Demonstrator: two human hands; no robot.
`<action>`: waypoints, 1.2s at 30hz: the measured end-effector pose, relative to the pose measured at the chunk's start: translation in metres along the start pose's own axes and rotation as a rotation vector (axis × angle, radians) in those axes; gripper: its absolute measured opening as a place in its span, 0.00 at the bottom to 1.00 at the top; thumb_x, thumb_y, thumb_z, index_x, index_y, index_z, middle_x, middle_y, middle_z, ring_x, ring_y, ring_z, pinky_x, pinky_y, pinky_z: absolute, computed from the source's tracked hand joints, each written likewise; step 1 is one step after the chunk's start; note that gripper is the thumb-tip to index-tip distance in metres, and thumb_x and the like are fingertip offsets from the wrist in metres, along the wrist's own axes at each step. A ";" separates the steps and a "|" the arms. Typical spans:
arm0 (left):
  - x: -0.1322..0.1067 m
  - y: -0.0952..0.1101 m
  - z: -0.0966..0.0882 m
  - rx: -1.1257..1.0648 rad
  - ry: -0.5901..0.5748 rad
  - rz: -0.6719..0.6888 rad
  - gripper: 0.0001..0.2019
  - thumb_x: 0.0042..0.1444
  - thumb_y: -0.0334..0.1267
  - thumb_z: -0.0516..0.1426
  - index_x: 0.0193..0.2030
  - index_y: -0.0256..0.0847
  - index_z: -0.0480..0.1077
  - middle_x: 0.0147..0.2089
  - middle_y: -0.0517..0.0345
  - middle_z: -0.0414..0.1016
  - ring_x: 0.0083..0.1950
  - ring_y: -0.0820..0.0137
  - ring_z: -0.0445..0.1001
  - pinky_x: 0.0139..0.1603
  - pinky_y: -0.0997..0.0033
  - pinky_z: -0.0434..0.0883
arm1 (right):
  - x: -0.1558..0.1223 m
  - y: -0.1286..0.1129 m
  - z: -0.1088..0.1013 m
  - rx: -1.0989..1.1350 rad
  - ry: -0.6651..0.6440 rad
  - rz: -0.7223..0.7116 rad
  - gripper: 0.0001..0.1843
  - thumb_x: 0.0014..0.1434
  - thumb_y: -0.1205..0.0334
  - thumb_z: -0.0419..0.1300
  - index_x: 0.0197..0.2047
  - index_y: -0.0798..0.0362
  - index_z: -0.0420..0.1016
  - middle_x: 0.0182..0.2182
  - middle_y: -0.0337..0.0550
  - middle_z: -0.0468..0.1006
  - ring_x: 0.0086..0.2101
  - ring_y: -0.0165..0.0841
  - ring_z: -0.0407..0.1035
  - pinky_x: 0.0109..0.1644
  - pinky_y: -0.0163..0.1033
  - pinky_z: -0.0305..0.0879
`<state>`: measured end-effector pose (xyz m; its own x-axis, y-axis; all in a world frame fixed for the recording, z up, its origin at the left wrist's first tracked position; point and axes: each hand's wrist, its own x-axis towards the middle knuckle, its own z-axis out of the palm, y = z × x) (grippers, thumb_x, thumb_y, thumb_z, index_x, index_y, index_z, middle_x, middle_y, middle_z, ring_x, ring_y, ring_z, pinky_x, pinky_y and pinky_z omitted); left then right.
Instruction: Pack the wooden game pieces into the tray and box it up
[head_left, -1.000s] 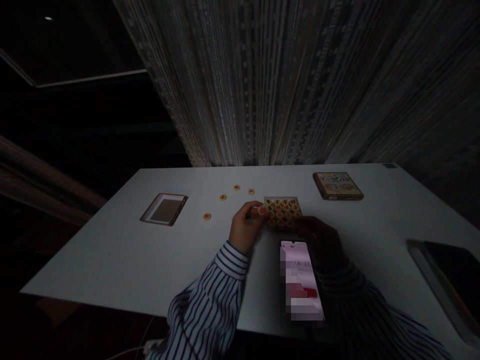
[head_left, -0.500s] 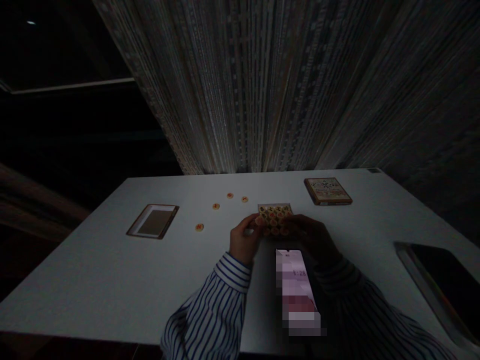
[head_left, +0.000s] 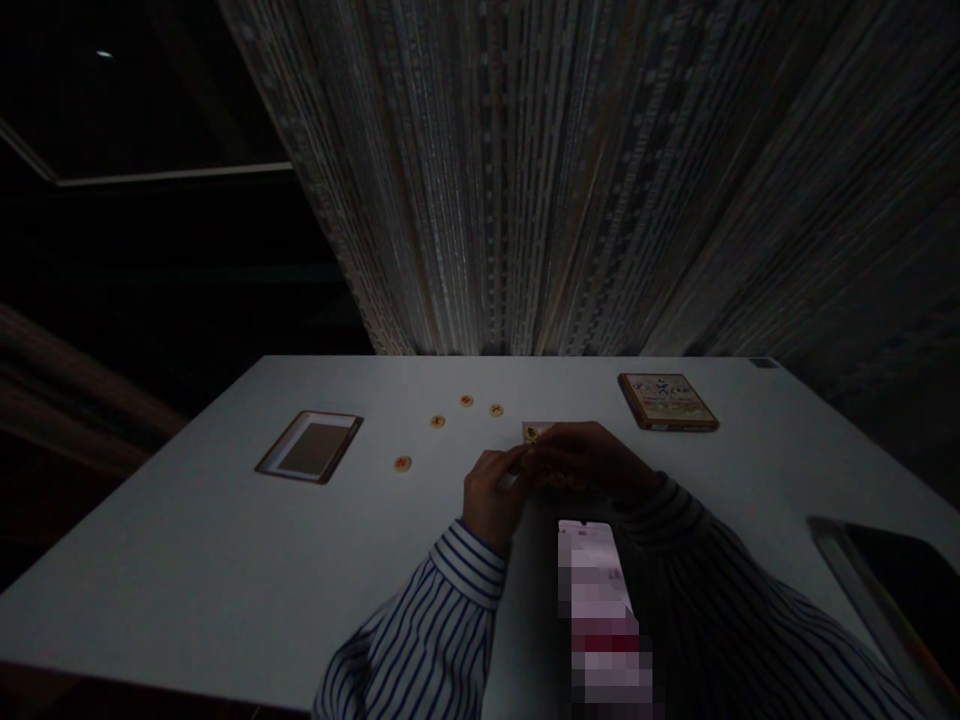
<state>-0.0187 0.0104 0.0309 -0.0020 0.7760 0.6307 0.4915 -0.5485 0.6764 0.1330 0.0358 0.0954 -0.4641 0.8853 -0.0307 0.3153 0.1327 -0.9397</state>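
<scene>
A small tray of round Chinese chess pieces (head_left: 532, 433) lies in front of me, mostly hidden under my hands. My left hand (head_left: 495, 492) is closed at the tray's left side, thumb and fingers pinched on its edge. Over the tray reaches my right hand (head_left: 589, 458), its fingers bent together and meeting the left fingertips. Whatever is between the right fingers is hidden. Left of the tray, several loose pieces with red characters lie flat, among them a near one (head_left: 403, 464) and a far one (head_left: 466, 400).
An open box part (head_left: 346, 447) lies on the white table (head_left: 225, 560) at the left. A flat printed box (head_left: 670, 402) sits at the back right. Below my hands is a lit phone (head_left: 592, 570). A dark flat device (head_left: 892, 570) lies far right, and a string curtain (head_left: 517, 180) hangs behind.
My right hand has moved left across the tray, covering most of its pieces, and now meets my left hand. The loose pieces stay put; the view has shifted slightly.
</scene>
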 end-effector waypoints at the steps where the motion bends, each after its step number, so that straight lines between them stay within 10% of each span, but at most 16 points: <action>1: 0.000 0.000 0.000 -0.012 -0.008 -0.018 0.10 0.51 0.36 0.57 0.41 0.40 0.73 0.28 0.57 0.74 0.30 0.72 0.70 0.32 0.73 0.69 | 0.000 0.000 0.001 0.004 0.012 -0.019 0.17 0.50 0.49 0.58 0.29 0.55 0.74 0.20 0.38 0.74 0.20 0.26 0.65 0.21 0.31 0.62; 17: 0.010 0.009 -0.001 -0.554 -0.051 -0.610 0.10 0.48 0.39 0.57 0.36 0.39 0.75 0.37 0.53 0.78 0.39 0.68 0.74 0.43 0.67 0.69 | 0.003 0.006 -0.001 -0.126 0.199 -0.175 0.13 0.51 0.53 0.58 0.28 0.54 0.74 0.25 0.41 0.78 0.28 0.30 0.71 0.32 0.35 0.68; 36: 0.008 0.003 -0.001 -0.634 0.009 -0.705 0.12 0.44 0.41 0.60 0.34 0.37 0.76 0.35 0.53 0.78 0.35 0.70 0.73 0.40 0.68 0.69 | 0.002 0.013 0.006 -0.228 0.087 -0.263 0.14 0.55 0.53 0.53 0.35 0.54 0.73 0.27 0.40 0.75 0.27 0.28 0.69 0.29 0.33 0.66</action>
<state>-0.0181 0.0148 0.0388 -0.1263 0.9920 -0.0004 -0.1905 -0.0238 0.9814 0.1308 0.0365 0.0807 -0.4851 0.8409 0.2400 0.3759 0.4483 -0.8110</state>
